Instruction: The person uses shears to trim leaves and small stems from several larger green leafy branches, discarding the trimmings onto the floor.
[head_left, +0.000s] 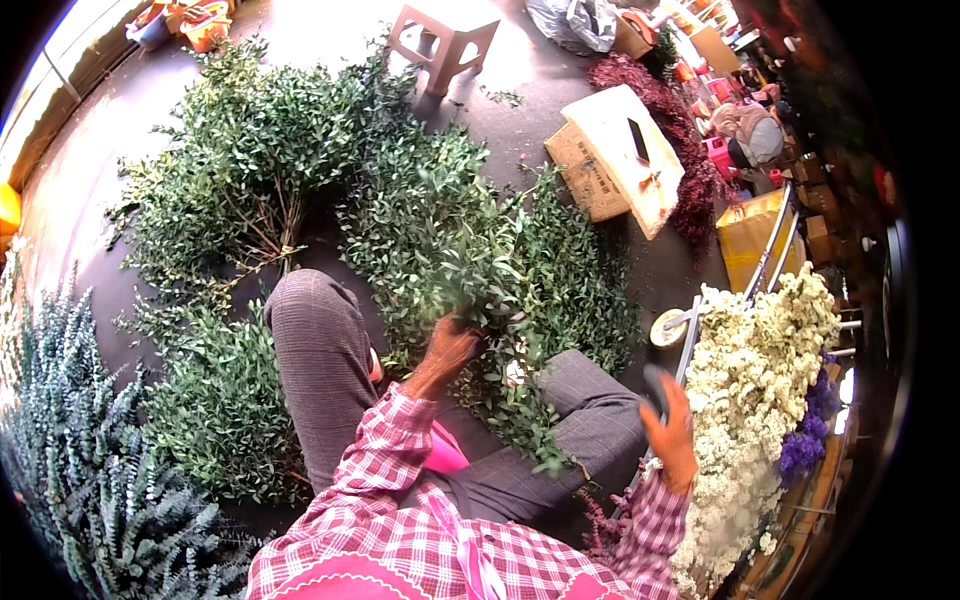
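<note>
My left hand (451, 346) is closed around leafy green stems, with a bunch of foliage sprigs (476, 274) spreading above and below the fist. Its fingertips are partly hidden by leaves. Off to the right, beside my bent knee, my right hand (673, 439) is raised with the thumb apart from the fingers. A dark blurred shape lies along its fingers; whether it is a finger cover or a held thing I cannot tell. Some sprigs (551, 442) trail over my trouser leg. Heaps of the same green foliage (277, 142) lie on the dark floor ahead.
Blue-green eucalyptus (97, 450) stands at left, near another green bundle (225, 405). Cream flowers (750, 390) and purple ones (806, 442) rest by a metal cart frame at right. Ahead are a plastic stool (446, 45), a cardboard box (589, 172) with a phone-like slab on top, and dark red foliage (682, 142).
</note>
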